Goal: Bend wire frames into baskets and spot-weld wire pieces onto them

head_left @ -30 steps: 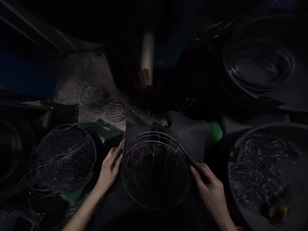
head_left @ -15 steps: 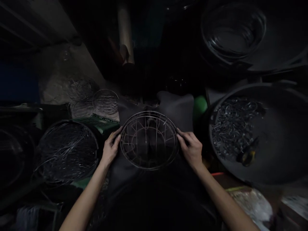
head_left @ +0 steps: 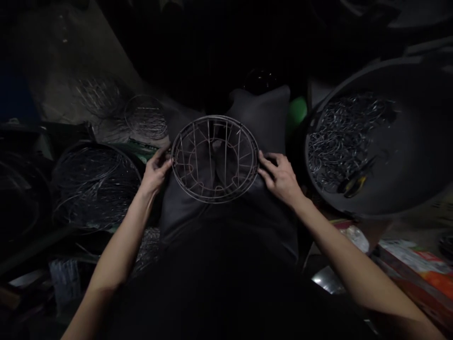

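two hands: the left hand (head_left: 155,174) and the right hand (head_left: 279,177) are at opposite sides of the round wire basket (head_left: 211,160), which lies between them.
left hand: its thumb and fingers pinch the basket's left edge.
right hand: its fingertips and thumb grip the right edge, the other fingers bent and a little apart.
wire basket: held over the dark cloth (head_left: 269,115) that covers the lap; straight bars cross its round frame, and thin curved wires show inside. its exact tilt is hard to tell.
left side: a dark tub (head_left: 133,163) full of loose wires (head_left: 95,189) stands just beside the left forearm, with part of a green crate (head_left: 143,150) behind it.
floor: a wire ring (head_left: 146,115) and a wire tangle (head_left: 97,97) lie beyond the left hand.
right side: a large grey tub (head_left: 406,160) stands near the right hand, holding curled metal pieces (head_left: 339,137) and yellow-and-black pliers (head_left: 355,184).
green round thing: it (head_left: 296,112) sits between the cloth and the grey tub.
in the way: the right forearm covers part of the clutter at lower right, where orange and red packaging (head_left: 433,278) shows.
far end: too dark to make out.
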Action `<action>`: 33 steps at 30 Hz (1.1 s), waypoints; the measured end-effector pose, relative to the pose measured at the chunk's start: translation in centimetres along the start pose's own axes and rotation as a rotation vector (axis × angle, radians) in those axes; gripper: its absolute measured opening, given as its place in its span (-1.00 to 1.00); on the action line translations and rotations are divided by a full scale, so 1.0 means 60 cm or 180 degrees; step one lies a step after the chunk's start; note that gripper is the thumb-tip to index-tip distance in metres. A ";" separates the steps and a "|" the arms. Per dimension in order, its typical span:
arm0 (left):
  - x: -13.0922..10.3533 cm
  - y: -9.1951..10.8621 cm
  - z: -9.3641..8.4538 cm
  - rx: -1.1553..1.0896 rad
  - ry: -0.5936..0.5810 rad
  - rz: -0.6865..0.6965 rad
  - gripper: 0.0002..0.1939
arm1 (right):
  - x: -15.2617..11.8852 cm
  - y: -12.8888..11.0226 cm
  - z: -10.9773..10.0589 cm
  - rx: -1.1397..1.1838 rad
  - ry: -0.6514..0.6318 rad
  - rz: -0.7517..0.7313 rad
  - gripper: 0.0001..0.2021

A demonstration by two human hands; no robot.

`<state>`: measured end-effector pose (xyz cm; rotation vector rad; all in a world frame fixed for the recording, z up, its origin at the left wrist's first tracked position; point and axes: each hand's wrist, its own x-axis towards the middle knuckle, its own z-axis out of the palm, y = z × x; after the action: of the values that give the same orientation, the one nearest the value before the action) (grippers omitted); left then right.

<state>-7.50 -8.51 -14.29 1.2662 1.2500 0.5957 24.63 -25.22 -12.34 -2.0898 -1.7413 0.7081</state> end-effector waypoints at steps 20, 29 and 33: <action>0.065 -0.011 -0.002 0.0046 -0.0472 0.0810 -0.41 | -0.049 -0.069 0.068 -0.0884 0.0065 0.0464 0.05; 0.068 -0.030 -0.001 -0.0446 -0.0307 0.0258 -0.52 | -0.051 -0.085 0.093 -0.0912 0.0065 0.0636 -0.02; 0.065 -0.037 -0.003 -0.0888 -0.0346 0.0253 -0.47 | -0.057 -0.095 0.100 -0.0984 0.0108 0.0673 -0.06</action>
<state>-7.14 -5.59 -17.70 1.1020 0.9921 0.7222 16.17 -27.80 -13.59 -2.5049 -1.7187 0.4771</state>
